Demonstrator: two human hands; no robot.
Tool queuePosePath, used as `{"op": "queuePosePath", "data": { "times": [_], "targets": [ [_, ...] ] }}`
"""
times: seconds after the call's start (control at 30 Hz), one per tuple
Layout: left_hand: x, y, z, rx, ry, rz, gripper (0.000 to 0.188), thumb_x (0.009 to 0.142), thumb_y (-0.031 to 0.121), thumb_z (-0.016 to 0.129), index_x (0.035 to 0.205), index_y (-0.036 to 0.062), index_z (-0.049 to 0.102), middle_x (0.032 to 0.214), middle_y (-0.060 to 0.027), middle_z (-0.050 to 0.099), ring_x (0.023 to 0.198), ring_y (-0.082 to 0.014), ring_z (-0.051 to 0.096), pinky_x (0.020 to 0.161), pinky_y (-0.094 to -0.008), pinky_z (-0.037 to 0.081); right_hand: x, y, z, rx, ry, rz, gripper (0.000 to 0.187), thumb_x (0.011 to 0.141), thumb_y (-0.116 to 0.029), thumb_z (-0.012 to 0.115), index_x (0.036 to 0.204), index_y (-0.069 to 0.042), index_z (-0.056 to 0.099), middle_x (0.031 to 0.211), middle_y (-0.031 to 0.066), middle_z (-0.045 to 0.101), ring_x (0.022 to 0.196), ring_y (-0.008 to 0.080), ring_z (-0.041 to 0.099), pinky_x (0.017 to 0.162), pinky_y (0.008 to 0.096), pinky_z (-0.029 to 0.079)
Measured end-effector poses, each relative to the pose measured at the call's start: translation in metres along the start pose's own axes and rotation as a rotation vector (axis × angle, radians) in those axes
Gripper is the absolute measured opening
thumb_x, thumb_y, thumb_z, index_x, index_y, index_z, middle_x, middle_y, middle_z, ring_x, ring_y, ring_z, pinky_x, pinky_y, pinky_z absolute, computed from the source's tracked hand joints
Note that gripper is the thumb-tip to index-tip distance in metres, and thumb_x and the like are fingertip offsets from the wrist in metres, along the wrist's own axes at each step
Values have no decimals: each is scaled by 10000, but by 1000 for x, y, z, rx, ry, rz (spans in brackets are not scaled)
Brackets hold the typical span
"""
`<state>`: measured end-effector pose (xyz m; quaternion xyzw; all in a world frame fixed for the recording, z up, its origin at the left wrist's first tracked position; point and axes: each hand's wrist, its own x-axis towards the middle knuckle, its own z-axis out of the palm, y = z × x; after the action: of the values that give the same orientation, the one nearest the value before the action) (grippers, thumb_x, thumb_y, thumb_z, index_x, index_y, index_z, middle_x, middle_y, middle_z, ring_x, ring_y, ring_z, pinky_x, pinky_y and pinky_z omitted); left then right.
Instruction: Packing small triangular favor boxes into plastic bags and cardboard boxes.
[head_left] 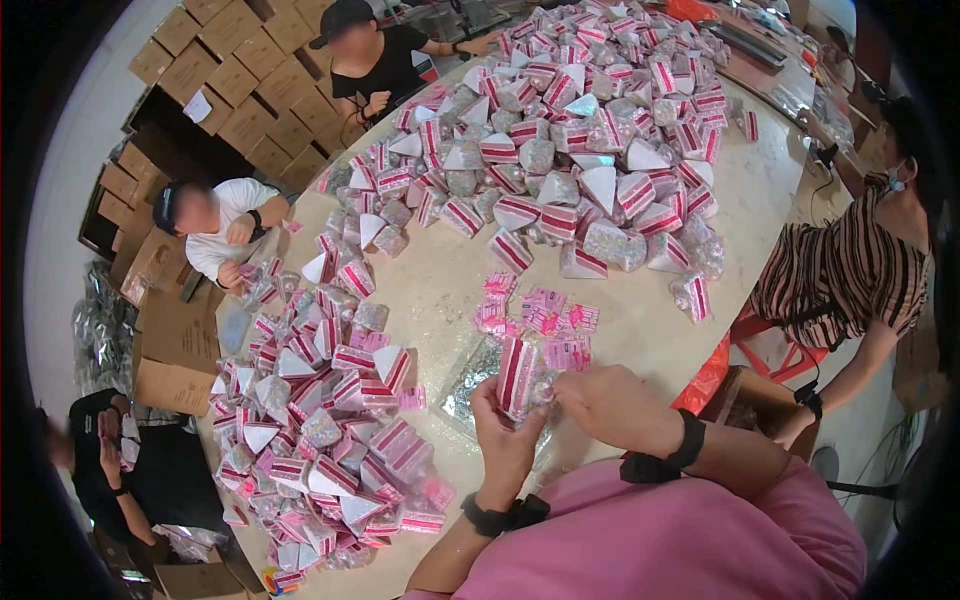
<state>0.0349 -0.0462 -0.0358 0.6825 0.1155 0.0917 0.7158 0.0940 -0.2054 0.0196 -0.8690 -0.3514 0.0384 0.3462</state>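
My left hand (pixel 505 440) is wrapped round the lower part of a cake-slice-shaped toy (pixel 516 375), banded in pink, white and dark red. Clear crinkled plastic wraps this slice. At its right side my right hand (pixel 615 405) is closed, fingers pinched together at the plastic; the fingertips are partly hidden. Just beyond the slice lie several pink printed cards (pixel 545 312). Beneath my hands is a stack of clear plastic bags (pixel 465 385) flat on the table.
A large heap of wrapped cake slices (pixel 600 190) covers the table's (pixel 430 290) far side. Another heap (pixel 320 430) lies at left. Several people sit around the table. Cardboard boxes (pixel 240 80) are stacked at the back left; an open carton (pixel 745 400) stands at right.
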Motion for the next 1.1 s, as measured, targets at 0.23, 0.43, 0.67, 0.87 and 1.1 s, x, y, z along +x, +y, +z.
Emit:
{"op": "queuePosePath", "data": {
  "times": [0.23,0.43,0.67,0.87,1.1],
  "targets": [
    [-1,8,1,304,22,17,672,730,-17,687,1278,-22,298,1194,-143,418,1103,-201,475,963,-324,397,3,11,12,69,-29,109,134,848,-156,506,825,-27,530,711,181,581,648,372,575,569,456,444],
    [-2,2,-7,257,-4,-2,651,731,37,717,1252,-16,330,1164,-135,449,1056,-194,504,922,-316,420,13,2,3,751,-165,435,113,873,-116,529,906,-18,483,688,140,604,563,231,605,510,349,464],
    [6,-7,-17,352,-29,45,660,729,70,729,1254,-11,337,1154,-131,479,1026,-182,517,905,-309,429,22,12,15,1073,-272,584,143,883,-134,544,942,-24,474,701,89,591,594,182,588,555,288,463],
    [16,-34,-64,143,170,-201,474,767,92,684,1158,-15,439,1010,-107,556,891,-165,568,774,-289,491,17,44,32,793,-220,362,140,856,-143,569,912,-14,567,817,66,632,735,143,613,641,262,479],
    [28,23,-173,791,758,196,734,769,150,703,1345,-59,301,1313,-203,424,1149,-283,469,981,-377,378,-18,80,24,934,-206,666,170,831,-171,554,889,-15,592,789,41,629,721,122,611,642,244,476]
  ]
}}
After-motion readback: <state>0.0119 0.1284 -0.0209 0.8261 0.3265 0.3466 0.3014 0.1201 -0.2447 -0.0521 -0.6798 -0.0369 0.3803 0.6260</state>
